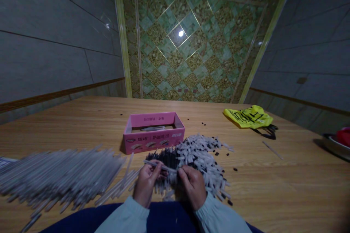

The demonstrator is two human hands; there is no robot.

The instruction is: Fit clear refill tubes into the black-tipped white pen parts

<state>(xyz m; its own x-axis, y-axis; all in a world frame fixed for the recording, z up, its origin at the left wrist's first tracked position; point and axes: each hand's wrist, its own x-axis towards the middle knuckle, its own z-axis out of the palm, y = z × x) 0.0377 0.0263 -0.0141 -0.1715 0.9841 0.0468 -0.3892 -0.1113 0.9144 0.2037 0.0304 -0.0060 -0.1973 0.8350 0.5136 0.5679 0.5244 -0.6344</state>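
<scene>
My left hand [147, 183] and my right hand [192, 184] are both closed, pinching the two ends of one thin clear pen tube [161, 166] held level between them at the table's near edge. Just behind them lies a heap of small clear and black pen parts [197, 154]. To the left spreads a wide pile of long clear tubes [60, 176]. Beyond the hands stands an open pink cardboard box [153, 132] with a few tubes lying inside.
The wooden table [273, 174] carries a yellow plastic bag [248, 116] with black scissors beside it at the back right. A metal dish with something red [339, 141] sits at the right edge. Loose black bits and one stray tube [272, 150] lie scattered.
</scene>
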